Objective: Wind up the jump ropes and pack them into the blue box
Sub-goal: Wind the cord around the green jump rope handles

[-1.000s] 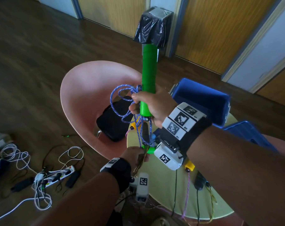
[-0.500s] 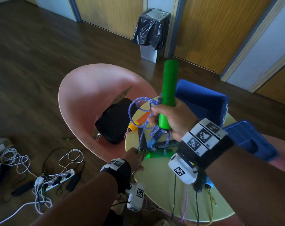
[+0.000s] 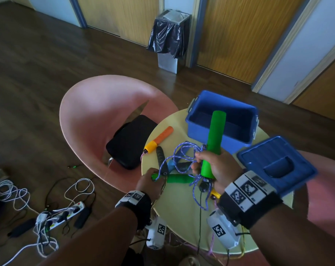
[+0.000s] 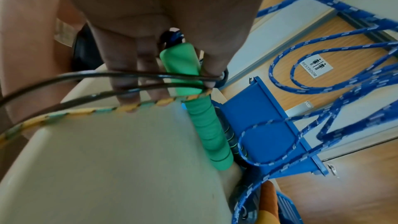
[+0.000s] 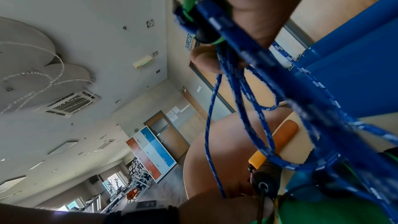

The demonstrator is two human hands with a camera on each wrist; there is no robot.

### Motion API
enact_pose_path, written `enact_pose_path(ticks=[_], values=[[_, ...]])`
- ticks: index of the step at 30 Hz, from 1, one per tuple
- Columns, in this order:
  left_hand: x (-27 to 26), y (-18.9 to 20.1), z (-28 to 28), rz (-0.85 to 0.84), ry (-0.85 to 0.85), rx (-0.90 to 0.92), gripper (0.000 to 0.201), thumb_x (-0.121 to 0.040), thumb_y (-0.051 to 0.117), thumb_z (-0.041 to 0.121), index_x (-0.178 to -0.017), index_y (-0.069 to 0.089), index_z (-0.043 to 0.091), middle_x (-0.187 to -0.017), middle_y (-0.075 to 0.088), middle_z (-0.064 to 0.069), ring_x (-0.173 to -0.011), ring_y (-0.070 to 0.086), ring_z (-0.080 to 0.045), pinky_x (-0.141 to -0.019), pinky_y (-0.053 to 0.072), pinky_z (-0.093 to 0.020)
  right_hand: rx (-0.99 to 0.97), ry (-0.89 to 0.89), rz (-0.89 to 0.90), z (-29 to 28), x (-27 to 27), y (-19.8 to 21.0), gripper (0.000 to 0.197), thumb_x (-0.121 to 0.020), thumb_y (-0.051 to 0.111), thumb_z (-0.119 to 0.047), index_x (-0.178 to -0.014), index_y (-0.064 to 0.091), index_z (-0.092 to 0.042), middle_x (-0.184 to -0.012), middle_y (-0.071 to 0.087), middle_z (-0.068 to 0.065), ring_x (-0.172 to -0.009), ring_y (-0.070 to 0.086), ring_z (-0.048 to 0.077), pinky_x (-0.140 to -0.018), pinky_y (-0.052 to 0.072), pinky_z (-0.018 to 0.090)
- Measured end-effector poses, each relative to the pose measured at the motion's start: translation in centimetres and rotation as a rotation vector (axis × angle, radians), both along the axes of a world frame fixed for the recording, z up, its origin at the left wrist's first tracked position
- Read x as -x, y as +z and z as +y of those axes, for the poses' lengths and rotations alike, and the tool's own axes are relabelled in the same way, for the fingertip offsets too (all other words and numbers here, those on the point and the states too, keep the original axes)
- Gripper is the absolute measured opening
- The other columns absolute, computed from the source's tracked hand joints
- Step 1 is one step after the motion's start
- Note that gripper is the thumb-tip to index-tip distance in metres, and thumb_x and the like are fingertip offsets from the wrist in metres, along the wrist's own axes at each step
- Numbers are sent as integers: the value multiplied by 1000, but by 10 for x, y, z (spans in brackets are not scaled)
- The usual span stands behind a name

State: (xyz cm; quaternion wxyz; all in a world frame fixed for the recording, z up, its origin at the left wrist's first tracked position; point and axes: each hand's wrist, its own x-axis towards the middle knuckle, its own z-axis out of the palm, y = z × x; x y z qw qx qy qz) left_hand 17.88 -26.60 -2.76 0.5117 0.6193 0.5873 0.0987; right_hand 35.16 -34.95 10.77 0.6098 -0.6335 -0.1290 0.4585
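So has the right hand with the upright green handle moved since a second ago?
Yes. The right hand has lowered the green handle toward the table; its top was in front of the trash bin and now stands before the blue box.

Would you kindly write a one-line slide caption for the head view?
Right hand grips a green handle and blue rope loops above the table; left hand grips the other green handle.

Blue box [image 3: 205,129]: smooth, glossy moulded plastic. Green handle [image 3: 213,139]: matt, foam-like sleeve; its twin [image 4: 204,129] is ribbed. Rope [image 3: 182,156]: braided blue-and-white cord, rough weave. Counter [image 3: 182,212]: smooth, pale yellow, satin finish. Floor [image 3: 38,83]: dark wood-grain planks
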Motion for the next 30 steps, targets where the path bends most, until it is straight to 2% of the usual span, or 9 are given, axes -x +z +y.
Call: enact_pose_path(ticks=[3,8,12,18,21,23,25,27,30], values=[[0,-3,4,109,-60,-49,18,-82,69,39,-96,61,32,-77,66,-1,-70,62,-22,-63,50,-28,-7,11,1,-5,0,1,11,-84,63,6,-81,54,1,-61,52,15,-46,59,26,-47,48,30],[-1,-2,15,180,-197,-144,20,-81,71,37,-97,63,31,-80,66,1,-73,60,-18,-62,43,-25,-21,17,-19,-14,-2,7,17,-85,63,7,-79,50,-2,-60,51,11,-45,57,26,-44,46,29],[0,-3,25,277,-404,-215,28,-80,62,46,-107,63,40,-96,60,0,-91,61,-23,-74,45,-27,-32,24,-20,-20,-7,12,17,-86,63,7,-90,49,-3,-64,50,12,-45,57,25,-44,48,29],[-4,7,31,379,-611,-285,30,-88,52,47,-115,63,44,-89,49,0,-79,63,-27,-67,47,-26,-37,48,-42,-24,-10,15,17,-86,63,6,-88,49,-3,-63,52,10,-46,58,24,-45,48,30],[-9,25,35,457,-665,-305,27,-87,49,50,-110,61,45,-98,48,1,-82,61,-23,-71,51,-31,-39,52,-60,-25,-12,16,17,-86,63,5,-84,49,-4,-58,54,7,-47,57,26,-48,48,31],[-14,36,37,480,-651,-314,31,-81,54,55,-106,64,41,-102,52,0,-87,62,-22,-75,54,-32,-39,56,-73,-24,-13,17,17,-86,63,4,-82,49,-4,-54,55,7,-48,55,27,-50,47,31],[-18,45,38,444,-564,-305,30,-74,64,53,-98,65,36,-103,55,0,-86,61,-18,-70,50,-28,-33,60,-81,-23,-13,18,17,-86,64,4,-83,50,-4,-54,56,8,-47,56,26,-50,47,31],[-21,53,36,371,-467,-316,26,-71,74,43,-93,63,32,-101,54,1,-81,58,-13,-63,43,-24,-25,64,-87,-23,-13,19,17,-85,65,4,-83,50,-4,-54,56,10,-46,56,26,-49,47,31],[-20,62,32,229,-378,-372,29,-69,79,27,-78,54,40,-94,52,4,-73,52,-6,-57,38,-20,-24,87,-92,-24,-14,20,19,-84,65,4,-87,48,-4,-55,54,14,-46,54,26,-50,47,31]])
